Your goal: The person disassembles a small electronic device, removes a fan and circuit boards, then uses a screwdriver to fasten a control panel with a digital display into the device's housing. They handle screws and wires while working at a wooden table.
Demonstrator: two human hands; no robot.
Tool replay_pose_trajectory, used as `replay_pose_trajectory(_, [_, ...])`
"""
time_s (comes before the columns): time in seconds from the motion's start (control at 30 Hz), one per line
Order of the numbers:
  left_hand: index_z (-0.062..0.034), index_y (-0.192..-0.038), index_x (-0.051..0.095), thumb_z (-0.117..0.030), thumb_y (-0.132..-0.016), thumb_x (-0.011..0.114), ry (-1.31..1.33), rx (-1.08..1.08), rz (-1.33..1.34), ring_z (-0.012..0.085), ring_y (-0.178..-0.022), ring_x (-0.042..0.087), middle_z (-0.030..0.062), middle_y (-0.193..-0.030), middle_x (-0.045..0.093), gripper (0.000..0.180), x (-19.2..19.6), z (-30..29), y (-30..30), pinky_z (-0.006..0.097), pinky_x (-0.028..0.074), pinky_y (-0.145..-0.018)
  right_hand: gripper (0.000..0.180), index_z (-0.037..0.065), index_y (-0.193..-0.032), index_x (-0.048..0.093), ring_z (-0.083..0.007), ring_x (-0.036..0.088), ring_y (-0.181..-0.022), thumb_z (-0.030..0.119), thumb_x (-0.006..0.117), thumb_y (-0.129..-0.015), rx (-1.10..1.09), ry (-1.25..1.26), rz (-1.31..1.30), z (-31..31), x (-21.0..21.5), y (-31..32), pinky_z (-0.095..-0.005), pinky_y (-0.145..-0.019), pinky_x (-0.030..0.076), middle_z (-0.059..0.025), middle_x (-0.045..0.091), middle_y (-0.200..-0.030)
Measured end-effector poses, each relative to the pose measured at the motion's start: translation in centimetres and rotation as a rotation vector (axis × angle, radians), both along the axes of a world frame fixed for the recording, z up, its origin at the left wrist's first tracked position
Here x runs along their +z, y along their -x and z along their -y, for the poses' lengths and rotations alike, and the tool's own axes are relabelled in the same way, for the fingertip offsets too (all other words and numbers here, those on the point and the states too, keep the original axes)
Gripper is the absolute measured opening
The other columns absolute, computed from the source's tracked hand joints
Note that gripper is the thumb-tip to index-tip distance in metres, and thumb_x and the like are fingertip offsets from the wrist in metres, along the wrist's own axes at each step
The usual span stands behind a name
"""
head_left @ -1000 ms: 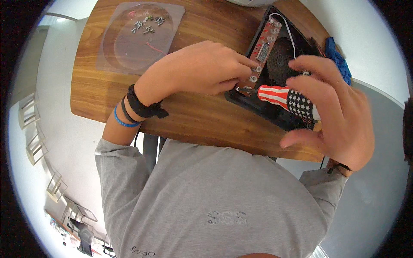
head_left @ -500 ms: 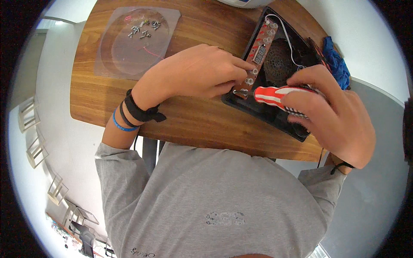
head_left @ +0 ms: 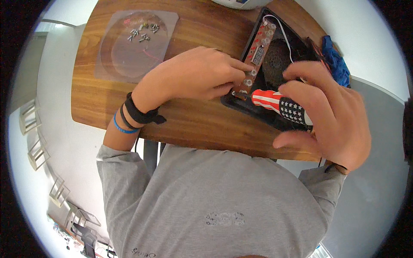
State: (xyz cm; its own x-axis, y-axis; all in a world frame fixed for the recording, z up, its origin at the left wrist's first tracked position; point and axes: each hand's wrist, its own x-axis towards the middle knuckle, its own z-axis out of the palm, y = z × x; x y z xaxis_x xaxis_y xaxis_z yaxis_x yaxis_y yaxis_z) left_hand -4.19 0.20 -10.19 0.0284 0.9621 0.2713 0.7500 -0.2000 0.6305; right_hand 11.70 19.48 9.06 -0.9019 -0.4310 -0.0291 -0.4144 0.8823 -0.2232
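We see our right hand [head_left: 331,116] closed around the striped and starred handle of a screwdriver [head_left: 282,104], fingers curled over it and thumb underneath; compared with a second ago the hand has swung in from the near right, and the handle now lies flatter, with its tip aimed left at the near end of the brown circuit board [head_left: 257,56]. Our left hand [head_left: 198,79] rests on the wooden surface [head_left: 129,103] with its fingers partly curled, fingertips pressing on the near end of that board, and it holds nothing else; it has barely shifted over the same span. The board sits along the left edge of the black open casing [head_left: 297,47], at the right far part of the surface, with a round dark speaker grille just to its right and a white wire looping at the far end. We judge that the tool has been brought onto a fastener at the board's near end, though the tip itself is hidden behind our fingers. Well apart to the far left, a clear plastic sheet [head_left: 135,43] carries a small cluster of loose screws [head_left: 142,33]. A blue cloth [head_left: 336,62] lies just right of the casing.
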Motion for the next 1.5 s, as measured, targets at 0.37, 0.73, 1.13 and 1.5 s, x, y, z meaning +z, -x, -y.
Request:
replay_pose_trajectory(0.37, [-0.0065, -0.105, 0.074, -0.012, -0.093, 0.076, -0.009, -0.016, 0.016, 0.0406, -0.108, 0.077, 0.0084, -0.155, 0.072, 0.012, 0.1, -0.1, 0.2, 0.053, 0.064, -0.086, 0.063, 0.006, -0.124, 0.068, -0.0326, 0.072, -0.079, 0.038, 0.095, -0.077, 0.027, 0.093, 0.058, -0.8, 0.3, -0.4, -0.0401, -0.064, 0.058, -0.0137, 0.074, -0.115])
replay_pose_trajectory(0.73, [-0.0063, -0.102, 0.074, -0.013, -0.094, 0.076, -0.019, -0.003, 0.004, 0.0404, -0.106, 0.077, 0.0090, -0.154, 0.072, 0.010, -0.2, 0.0, 0.1, 0.053, 0.063, -0.085, 0.072, 0.007, -0.125, 0.067, -0.0319, 0.071, -0.078, 0.043, 0.099, -0.071, 0.046, -0.020, 0.119, -1.8, 0.5, -0.8, -0.0407, -0.063, 0.056, -0.0148, 0.071, -0.120])
replay_pose_trajectory(1.13, [-0.0062, -0.102, 0.075, -0.012, -0.093, 0.076, 0.011, 0.006, 0.006, 0.0397, -0.110, 0.077, 0.0070, -0.154, 0.073, 0.011, 0.0, 0.0, 0.0, 0.052, 0.064, -0.088, 0.056, 0.011, -0.116, 0.073, -0.0292, 0.074, -0.085, 0.034, 0.100, -0.073, 0.016, -0.013, 0.135, -0.7, 0.6, -1.0, -0.0403, -0.069, 0.061, -0.0123, 0.076, -0.109])
replay_pose_trajectory(1.5, [-0.0060, -0.107, 0.075, -0.011, -0.093, 0.076, 0.022, -0.002, -0.004, 0.0395, -0.112, 0.077, 0.0074, -0.154, 0.073, 0.015, 0.1, 0.0, 0.1, 0.052, 0.064, -0.089, 0.063, 0.011, -0.120, 0.068, -0.0343, 0.075, -0.081, 0.027, 0.101, -0.069, 0.025, -0.072, 0.124, -1.3, 0.4, -0.9, -0.0410, -0.069, 0.060, -0.0102, 0.075, -0.112])
